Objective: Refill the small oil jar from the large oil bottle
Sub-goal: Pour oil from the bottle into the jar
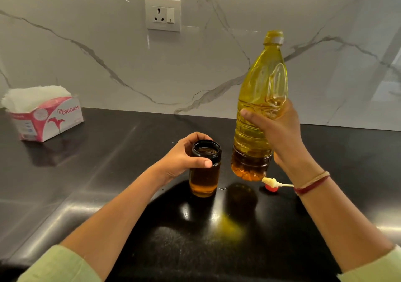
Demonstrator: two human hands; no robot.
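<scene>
On the black countertop (108, 173), near centre: small oil jar (205, 173) standing upright. Clear glass, dark rim, mouth open with no lid on it. Amber oil glows in the lower part; the level behind the fingers is hard to read. Left hand (182, 158) wraps the jar just under the rim, thumb across the near face and fingers curled round the far side.

Just right of the jar, apart from it: large oil bottle (259, 108). Clear ribbed plastic with a moulded panel on the shoulder, yellow oil up to the neck, and a grey ring at the top. The oil reads bright yellow against the wall and darker amber low down against the counter. The bottle is near upright, leaning slightly right. Its base appears lifted off the surface, with a dark shadow nearer on the counter. Right hand (280, 134) clamps the middle of the bottle, thumb laid across its near side. Red and pale threads (312, 183) circle that wrist.

Between bottle base and right wrist: a pale brush-like piece (271, 181) lying over a small red round item (271, 188); what they are I cannot tell.

Far left: Origami tissue box (50, 121), white tissues standing out of it. Far wall: white veined marble with a wall socket (162, 14). Pale green sleeves at both near corners.
</scene>
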